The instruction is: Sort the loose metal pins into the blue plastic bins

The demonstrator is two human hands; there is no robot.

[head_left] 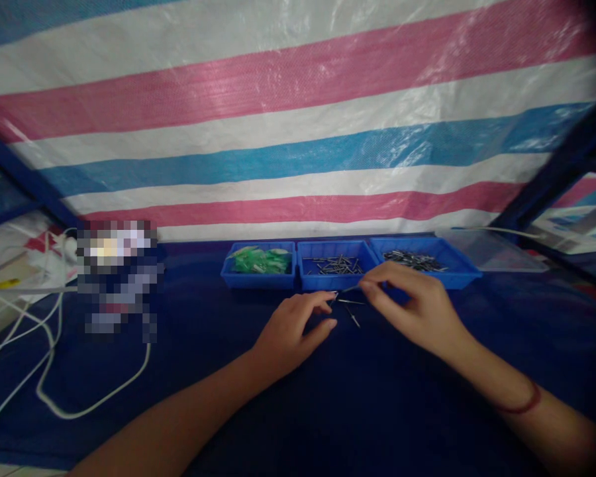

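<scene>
Head view: dark blue desk [377, 404] has decent elbow room between the forearms, with a row of three blue rectangular plastic bins [261, 283] along the back edge and looping white cables [68, 416] on the left. Right hand [417, 308] arches in front of the rightmost bin, thumb and index pinching a thin silver metal rod [349, 289] just in front of the middle one. Left hand [285, 328] sits low, thumb spread off the fingers, index tip right by the rod's far end, near loose silver metal pins [352, 317].
</scene>
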